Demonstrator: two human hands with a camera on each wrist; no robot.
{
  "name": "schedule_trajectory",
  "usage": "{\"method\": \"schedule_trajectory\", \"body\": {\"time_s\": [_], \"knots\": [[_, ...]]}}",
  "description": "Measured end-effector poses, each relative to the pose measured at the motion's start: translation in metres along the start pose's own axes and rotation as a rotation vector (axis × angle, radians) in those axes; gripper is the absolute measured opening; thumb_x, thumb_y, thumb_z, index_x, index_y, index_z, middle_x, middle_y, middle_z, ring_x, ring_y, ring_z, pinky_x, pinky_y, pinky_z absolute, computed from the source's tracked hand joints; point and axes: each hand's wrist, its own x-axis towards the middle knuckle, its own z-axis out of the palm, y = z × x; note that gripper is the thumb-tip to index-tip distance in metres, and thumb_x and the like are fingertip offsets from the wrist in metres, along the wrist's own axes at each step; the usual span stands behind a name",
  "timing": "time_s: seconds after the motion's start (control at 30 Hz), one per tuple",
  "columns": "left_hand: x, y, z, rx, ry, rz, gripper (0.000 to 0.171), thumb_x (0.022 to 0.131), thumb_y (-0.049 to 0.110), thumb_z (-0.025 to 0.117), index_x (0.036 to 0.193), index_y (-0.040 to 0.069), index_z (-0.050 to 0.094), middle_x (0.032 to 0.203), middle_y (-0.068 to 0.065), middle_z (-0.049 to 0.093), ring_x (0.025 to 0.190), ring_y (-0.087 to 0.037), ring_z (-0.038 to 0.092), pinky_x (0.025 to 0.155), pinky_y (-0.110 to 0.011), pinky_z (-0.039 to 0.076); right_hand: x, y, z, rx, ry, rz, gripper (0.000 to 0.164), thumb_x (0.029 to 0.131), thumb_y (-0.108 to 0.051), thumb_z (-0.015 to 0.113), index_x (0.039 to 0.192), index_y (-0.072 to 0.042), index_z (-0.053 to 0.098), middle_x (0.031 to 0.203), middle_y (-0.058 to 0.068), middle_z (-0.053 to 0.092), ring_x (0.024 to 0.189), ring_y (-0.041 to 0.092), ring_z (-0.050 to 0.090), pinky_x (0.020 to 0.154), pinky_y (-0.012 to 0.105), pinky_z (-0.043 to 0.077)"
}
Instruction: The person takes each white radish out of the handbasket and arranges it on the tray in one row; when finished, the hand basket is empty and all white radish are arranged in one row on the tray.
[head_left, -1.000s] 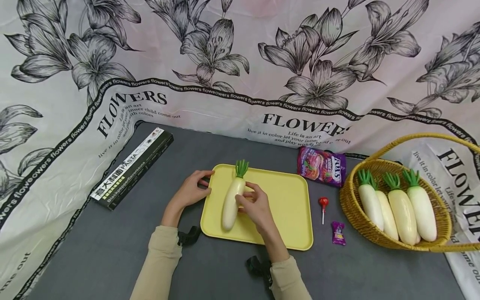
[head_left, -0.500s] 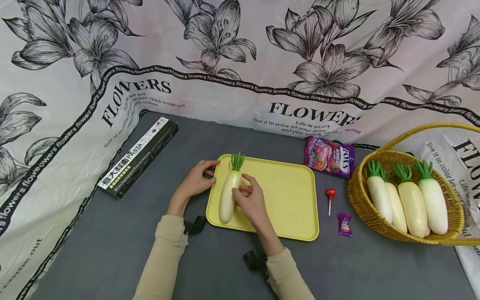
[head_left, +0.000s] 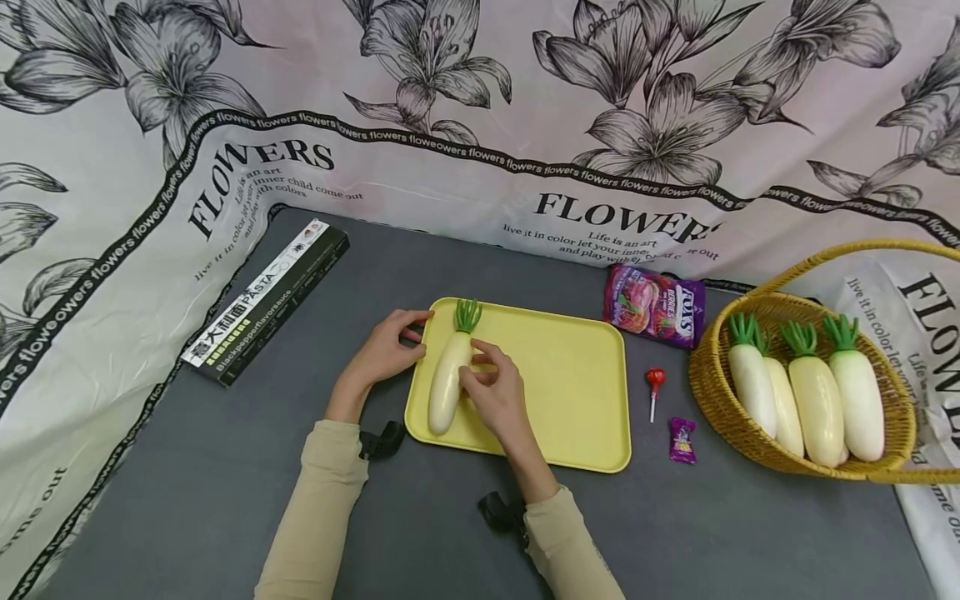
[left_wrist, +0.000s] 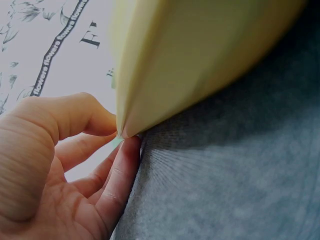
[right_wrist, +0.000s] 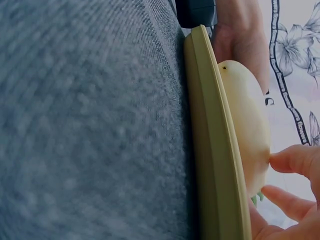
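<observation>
While the left hand (head_left: 382, 354) pinches the rim of the yellow tray (head_left: 555, 383) at its left side, the right hand (head_left: 498, 393) touches the white radish (head_left: 450, 383) with thumb and fingertip; whether it really grips, I cannot tell. The radish lies on the tray near this left side, slightly slanted, its green leaves (head_left: 468, 316) toward the far edge. I judge that the step in hand is adjusting its place, and the next move calls for a gentle release, so that it does not roll.
</observation>
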Motion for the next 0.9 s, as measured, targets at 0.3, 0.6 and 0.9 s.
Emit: {"method": "schedule_trajectory", "body": {"time_s": [0.3,0.6,0.9], "knots": [[0.002,-0.001,0.001,0.008,0.006,0.003,0.055,0.087,0.002,0.059,0.142,0.002,0.051,0.128,-0.021,0.052,0.104,-0.034,0.060,0.086,-0.045,0.053,0.000,-0.001,0.001,0.035,-0.078,0.004,0.047,0.088,-0.016,0.071,0.134,-0.012,0.062,0.119,0.017,0.061,0.087,0.026,0.068,0.068,0.034,0.058],[-0.001,0.000,-0.008,0.016,0.018,-0.026,0.055,0.088,0.001,0.059,0.143,0.001,0.051,0.131,-0.021,0.050,0.106,-0.035,0.059,0.087,-0.046,0.053,0.001,-0.007,0.007,0.011,-0.165,-0.041,0.056,0.089,-0.022,0.073,0.141,-0.010,0.054,0.127,0.018,0.057,0.097,0.031,0.068,0.076,0.036,0.057],[0.001,0.001,-0.002,0.001,-0.012,-0.017,0.056,0.088,0.002,0.059,0.144,0.002,0.050,0.130,-0.020,0.051,0.106,-0.034,0.059,0.087,-0.046,0.052,0.003,-0.007,-0.014,-0.020,-0.060,-0.031,0.047,0.091,-0.020,0.069,0.135,-0.007,0.060,0.120,0.017,0.062,0.096,0.032,0.066,0.076,0.040,0.057]]}}
